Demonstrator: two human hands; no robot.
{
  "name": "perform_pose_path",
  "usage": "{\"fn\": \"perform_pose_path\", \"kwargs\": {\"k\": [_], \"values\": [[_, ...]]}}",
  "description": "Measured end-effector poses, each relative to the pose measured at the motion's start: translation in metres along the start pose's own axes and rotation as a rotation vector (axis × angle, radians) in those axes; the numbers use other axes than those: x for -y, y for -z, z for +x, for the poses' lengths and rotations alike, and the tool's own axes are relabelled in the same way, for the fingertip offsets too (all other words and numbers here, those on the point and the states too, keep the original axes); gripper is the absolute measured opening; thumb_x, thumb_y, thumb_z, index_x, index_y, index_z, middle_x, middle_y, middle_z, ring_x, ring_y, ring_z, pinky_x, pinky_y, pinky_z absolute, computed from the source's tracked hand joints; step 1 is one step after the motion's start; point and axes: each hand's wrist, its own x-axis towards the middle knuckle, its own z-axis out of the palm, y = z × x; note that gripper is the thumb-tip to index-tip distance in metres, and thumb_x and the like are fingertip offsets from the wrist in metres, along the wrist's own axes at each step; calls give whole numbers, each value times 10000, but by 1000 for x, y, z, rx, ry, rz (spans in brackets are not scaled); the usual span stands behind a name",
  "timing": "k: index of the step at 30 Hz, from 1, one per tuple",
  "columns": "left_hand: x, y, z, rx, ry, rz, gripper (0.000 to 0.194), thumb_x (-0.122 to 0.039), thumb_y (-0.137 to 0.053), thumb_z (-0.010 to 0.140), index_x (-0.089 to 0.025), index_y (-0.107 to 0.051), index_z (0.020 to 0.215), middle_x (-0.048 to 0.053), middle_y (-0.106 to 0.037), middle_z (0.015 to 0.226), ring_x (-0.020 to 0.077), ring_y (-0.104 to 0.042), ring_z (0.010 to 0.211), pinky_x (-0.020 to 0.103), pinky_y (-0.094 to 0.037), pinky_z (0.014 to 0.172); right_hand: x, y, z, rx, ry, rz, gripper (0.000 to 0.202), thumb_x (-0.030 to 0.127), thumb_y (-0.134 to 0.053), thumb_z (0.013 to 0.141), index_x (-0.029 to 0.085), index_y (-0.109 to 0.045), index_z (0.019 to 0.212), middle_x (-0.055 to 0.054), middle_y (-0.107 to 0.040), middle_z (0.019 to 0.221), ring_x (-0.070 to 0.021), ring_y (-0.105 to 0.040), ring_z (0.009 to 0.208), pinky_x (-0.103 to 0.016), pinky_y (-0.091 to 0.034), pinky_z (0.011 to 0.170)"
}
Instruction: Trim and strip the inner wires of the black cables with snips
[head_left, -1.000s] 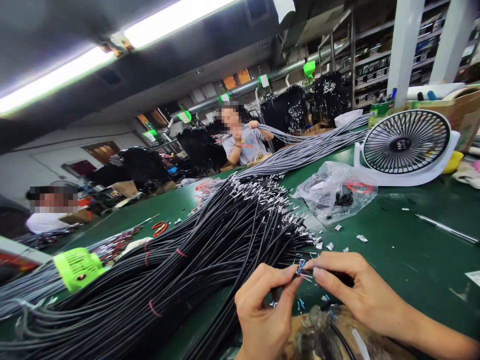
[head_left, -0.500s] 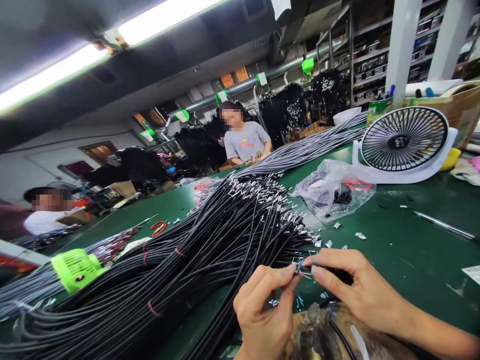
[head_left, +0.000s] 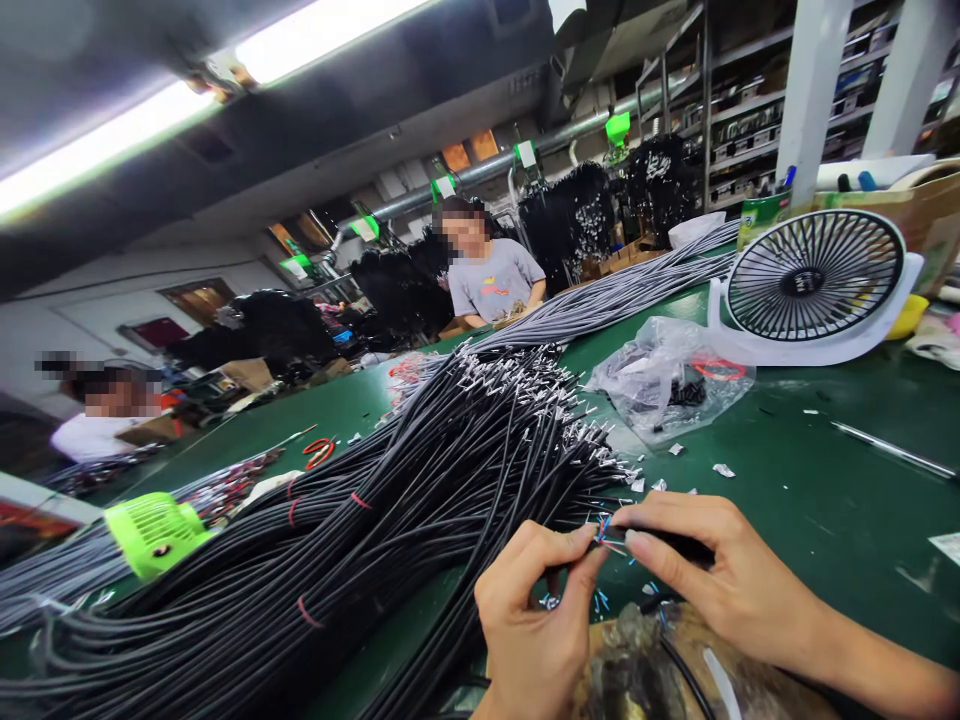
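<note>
Wires (head_left: 604,529): fine blue, red and white strands, near and right of centre, between the fingertips of both hands, above the green table (head_left: 825,520).
Left hand (head_left: 536,610): thumb and forefinger narrow, pinching the left side of the wires; whether they hold one strand or several, I cannot tell.
Right hand (head_left: 720,570): thumb and forefinger narrow, holding what looks like a dark cable (head_left: 686,545), just right of the wires.
Step in hand: by the look of it, parting or straightening the strands at the cable's end; they point several ways.
Next move: seems to call for a steady right grip and light left fingertips, taking strands singly without tugging.
Offcuts (head_left: 602,601): small blue pieces on the near side of the wires, below the hands.
Pile (head_left: 420,470): many black cables to the left, pale stripped ends at its far right.
Bag (head_left: 641,370): clear plastic, beyond the hands, just left of a round fan (head_left: 817,275).
Pen (head_left: 892,448): lies to the right.
</note>
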Motion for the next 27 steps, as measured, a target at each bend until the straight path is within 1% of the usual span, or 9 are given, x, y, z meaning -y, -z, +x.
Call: {"fn": "perform_pose_path", "kwargs": {"k": [6, 12, 21, 27], "values": [[1, 0, -1, -26, -34, -1, 214, 8, -673, 692, -184, -651, 784, -15, -644, 675, 110, -574, 555, 213, -463, 489, 2, 0, 1, 17, -13, 28, 237, 280, -503, 885, 210, -710, 977, -30, -691, 777, -173, -632, 754, -269, -469, 658], [-1, 0, 1, -25, -30, 7, 207, 2, -674, 692, -187, -652, 773, -12, -649, 669, 122, -590, 560, 223, -479, 494, 2, 0, 1, 24, -9, 39, 238, 281, -501, 889, 210, -709, 981, -26, -681, 740, -174, -632, 755, -263, -472, 645], [0, -1, 0, -29, -28, -9, 203, -2, -676, 693, -185, -660, 780, -5, -657, 673, 126, -591, 563, 225, -484, 501, 1, 1, 2, 21, -10, 48, 241, 283, -507, 889, 208, -705, 1002, -31, -703, 796, -158, -628, 713, -262, -468, 644], [-1, -1, 0, -36, -12, -10, 201, -4, -679, 688, -185, -661, 774, -14, -657, 670, 118, -590, 559, 216, -481, 507, 1, 1, 1, 20, -16, 39, 239, 284, -507, 889, 207, -707, 994, -34, -706, 821, -164, -631, 740, -266, -467, 658]]}}
